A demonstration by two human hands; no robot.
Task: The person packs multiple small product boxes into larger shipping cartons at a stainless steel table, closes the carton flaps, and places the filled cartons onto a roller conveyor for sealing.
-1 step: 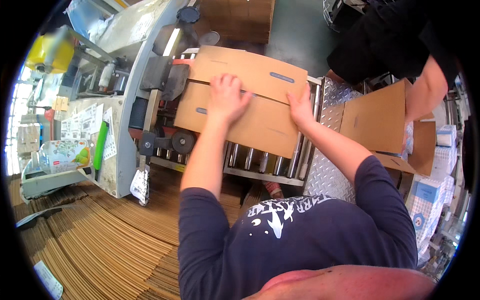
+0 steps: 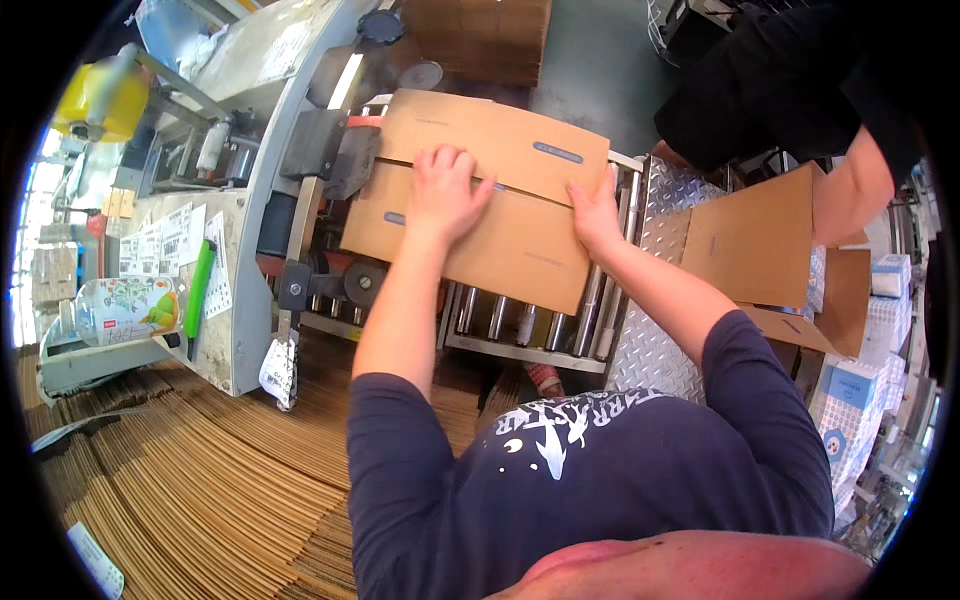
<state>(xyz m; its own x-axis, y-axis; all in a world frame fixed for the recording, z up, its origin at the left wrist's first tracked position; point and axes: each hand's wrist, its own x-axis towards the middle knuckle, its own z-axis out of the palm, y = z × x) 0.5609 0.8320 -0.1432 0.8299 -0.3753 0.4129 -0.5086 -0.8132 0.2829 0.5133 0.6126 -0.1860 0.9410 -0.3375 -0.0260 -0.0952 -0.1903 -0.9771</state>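
Observation:
A brown cardboard box (image 2: 520, 235) lies on a roller conveyor (image 2: 485, 312), its two top flaps folded down with a narrow seam between them. My left hand (image 2: 445, 200) rests on top across that seam, palm down, thumb apart from the fingers. At the box's right end is my right hand (image 2: 597, 215), its thumb on the top edge and its fingers along the end face. The box's left end reaches the dark guides and rollers of a machine (image 2: 335, 150).
Flattened cardboard sheets (image 2: 200, 460) stand stacked at lower left. A green box cutter (image 2: 200, 290) lies on the machine's side. Right of the conveyor are a metal tread plate (image 2: 660, 345), an open carton (image 2: 755, 240), a co-worker's arm (image 2: 855, 195) and white-blue packages (image 2: 850, 400).
The cardboard box has shifted slightly to the left, toward the machine, and both my hands have moved with it.

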